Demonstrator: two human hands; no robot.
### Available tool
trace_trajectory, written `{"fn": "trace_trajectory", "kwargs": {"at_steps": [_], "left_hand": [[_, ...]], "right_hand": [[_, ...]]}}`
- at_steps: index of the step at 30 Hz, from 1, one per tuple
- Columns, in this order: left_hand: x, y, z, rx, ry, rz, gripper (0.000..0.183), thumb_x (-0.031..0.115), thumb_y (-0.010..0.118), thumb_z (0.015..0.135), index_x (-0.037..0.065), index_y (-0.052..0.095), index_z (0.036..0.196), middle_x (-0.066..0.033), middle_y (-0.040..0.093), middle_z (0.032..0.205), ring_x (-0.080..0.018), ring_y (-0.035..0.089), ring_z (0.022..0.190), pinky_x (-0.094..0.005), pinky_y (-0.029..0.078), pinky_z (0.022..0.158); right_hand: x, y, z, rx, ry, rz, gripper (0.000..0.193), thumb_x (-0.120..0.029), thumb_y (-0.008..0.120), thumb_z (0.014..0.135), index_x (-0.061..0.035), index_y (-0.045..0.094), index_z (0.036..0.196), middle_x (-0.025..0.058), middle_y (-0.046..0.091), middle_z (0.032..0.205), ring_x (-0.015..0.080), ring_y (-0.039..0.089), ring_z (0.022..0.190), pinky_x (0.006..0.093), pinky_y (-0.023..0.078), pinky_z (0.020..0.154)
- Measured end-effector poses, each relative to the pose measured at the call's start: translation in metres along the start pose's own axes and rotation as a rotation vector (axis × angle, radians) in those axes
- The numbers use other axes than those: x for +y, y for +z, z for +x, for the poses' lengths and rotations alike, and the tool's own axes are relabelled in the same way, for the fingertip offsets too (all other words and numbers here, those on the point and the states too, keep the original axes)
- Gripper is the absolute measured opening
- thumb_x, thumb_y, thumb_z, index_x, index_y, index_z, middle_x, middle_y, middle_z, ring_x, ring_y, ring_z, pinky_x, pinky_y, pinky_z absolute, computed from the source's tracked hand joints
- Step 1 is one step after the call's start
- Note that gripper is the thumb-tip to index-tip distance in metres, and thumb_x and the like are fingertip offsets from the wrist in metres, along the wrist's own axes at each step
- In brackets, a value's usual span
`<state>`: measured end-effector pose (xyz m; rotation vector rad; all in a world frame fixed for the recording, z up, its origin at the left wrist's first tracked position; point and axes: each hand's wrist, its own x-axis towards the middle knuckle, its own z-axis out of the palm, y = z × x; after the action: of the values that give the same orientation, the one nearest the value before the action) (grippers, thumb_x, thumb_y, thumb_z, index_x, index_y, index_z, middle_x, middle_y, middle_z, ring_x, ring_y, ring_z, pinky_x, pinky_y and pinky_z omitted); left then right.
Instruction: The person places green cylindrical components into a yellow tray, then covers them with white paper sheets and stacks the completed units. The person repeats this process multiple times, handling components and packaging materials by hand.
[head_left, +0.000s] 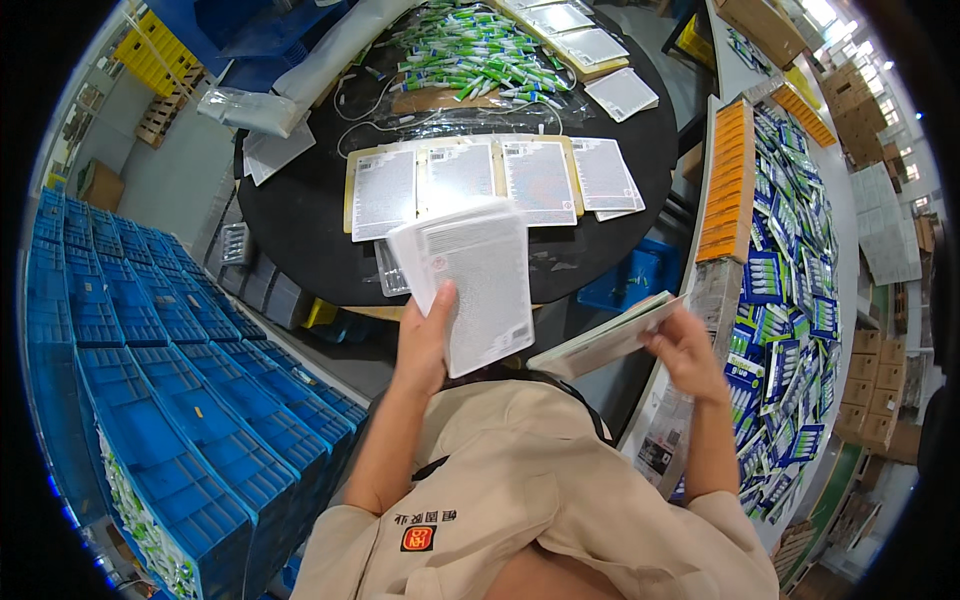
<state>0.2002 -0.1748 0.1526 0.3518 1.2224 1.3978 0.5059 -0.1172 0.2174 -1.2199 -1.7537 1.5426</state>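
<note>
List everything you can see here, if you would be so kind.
Thick card stack: one, whitish, in left hand
Thin card stack: one, whitish, in right hand
Card row: four piles, whitish, table's near side
Tubes: many, green-white, table's far side
Round table: one, black, ahead
Plastic bag: one, clear, table's left
Crates: many, blue, left
Blister packs: many, blue-green, right
Cartons: several, brown, far right
Shirt: one, beige, below
Left hand: one, bare, centre
Right hand: one, bare, right
</note>
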Motion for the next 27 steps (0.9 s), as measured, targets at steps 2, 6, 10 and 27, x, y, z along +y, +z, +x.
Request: {"fn": "trace_trajectory", "kwargs": {"at_steps": [2, 6, 10, 27], "left_hand": [[0.015, -0.006, 0.007, -0.171, -0.098, 0.258, 0.045, 0.03, 0.064, 0.102, -0.005, 0.06, 0.13, -0.0121, 0.068, 0.118, -0.0188, 0.066, 0.102, -0.0324, 0.054, 0.089], [0.017, 0.005, 0.022, -0.575, -0.295, 0.473, 0.048, 0.033, 0.067, 0.1, 0.0, 0.062, 0.134, -0.0115, 0.068, 0.119, -0.0181, 0.066, 0.105, -0.0341, 0.053, 0.092], [-0.007, 0.017, 0.033, -1.027, -0.175, 0.539, 0.048, 0.029, 0.065, 0.1, 0.004, 0.057, 0.141, -0.0116, 0.064, 0.131, -0.0191, 0.061, 0.121, -0.0335, 0.05, 0.099], [-0.081, -0.033, -0.037, -0.264, -0.303, -0.311, 0.083, 0.053, 0.054, 0.102, 0.0, 0.024, 0.158, -0.0154, 0.042, 0.154, -0.0261, 0.042, 0.141, -0.0476, 0.034, 0.118]], "right_hand": [[-0.041, -0.031, 0.019, -0.339, -0.187, -0.308, 0.037, 0.013, 0.059, 0.087, 0.0002, 0.06, 0.121, 0.0098, 0.067, 0.111, 0.0227, 0.065, 0.106, 0.0319, 0.05, 0.094], [-0.094, -0.017, 0.055, -0.742, -0.54, -0.956, 0.053, 0.016, 0.058, 0.072, -0.0033, 0.06, 0.121, 0.0112, 0.062, 0.117, 0.0341, 0.061, 0.107, 0.0387, 0.049, 0.092], [-0.081, 0.045, 0.089, -0.814, -0.632, -1.02, 0.048, 0.007, 0.06, 0.074, -0.0025, 0.061, 0.121, 0.0128, 0.061, 0.116, 0.0342, 0.059, 0.105, 0.0415, 0.047, 0.092], [0.115, 0.019, 0.078, -0.581, 0.368, 0.298, 0.058, -0.019, 0.068, 0.098, 0.0031, 0.046, 0.147, 0.0105, 0.06, 0.136, 0.0173, 0.054, 0.123, 0.0347, 0.044, 0.106]]}}
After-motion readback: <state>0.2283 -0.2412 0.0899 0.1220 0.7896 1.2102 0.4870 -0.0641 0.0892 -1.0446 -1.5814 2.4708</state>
